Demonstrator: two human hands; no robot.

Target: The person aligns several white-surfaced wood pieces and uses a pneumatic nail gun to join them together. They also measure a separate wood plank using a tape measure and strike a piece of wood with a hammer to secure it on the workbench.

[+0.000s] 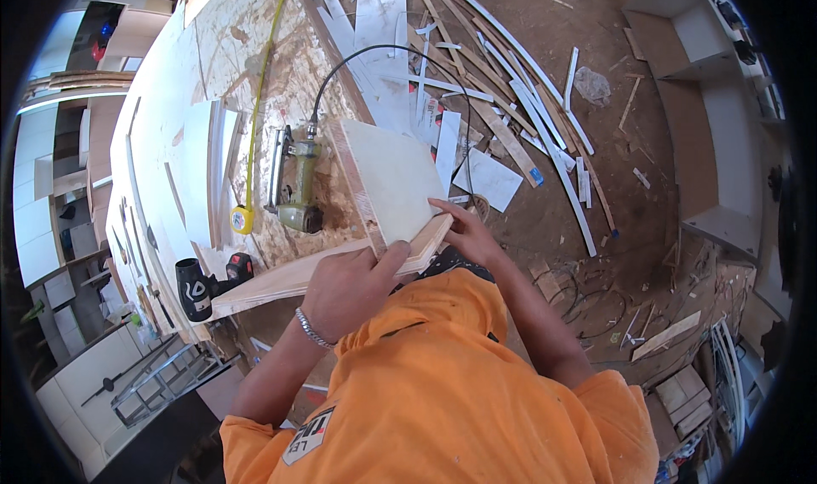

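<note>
A long plywood strip (pixel 281 281) runs along the workbench's near edge to my waist. A white-faced panel (pixel 398 173) with a raw wood edge stands tilted against it, meeting it near its right end. My left hand (pixel 347 286) is closed around the strip, its thumb pressed at the joint with the panel. My right hand (pixel 470 235) grips the strip's right end, a finger touching the panel's lower right corner. Left of the panel lies a green nail gun (pixel 299 177) with a black air hose (pixel 374 48) attached.
A yellow tape measure (pixel 242 220) lies on the worn workbench (pixel 230 67) with its blade pulled far out. Near the bench's front left are a black cylinder (pixel 194 290) and a black-and-red tool (pixel 239 267). Offcut strips (pixel 519 92) litter the floor; open cabinet carcasses (pixel 723 135) stand right.
</note>
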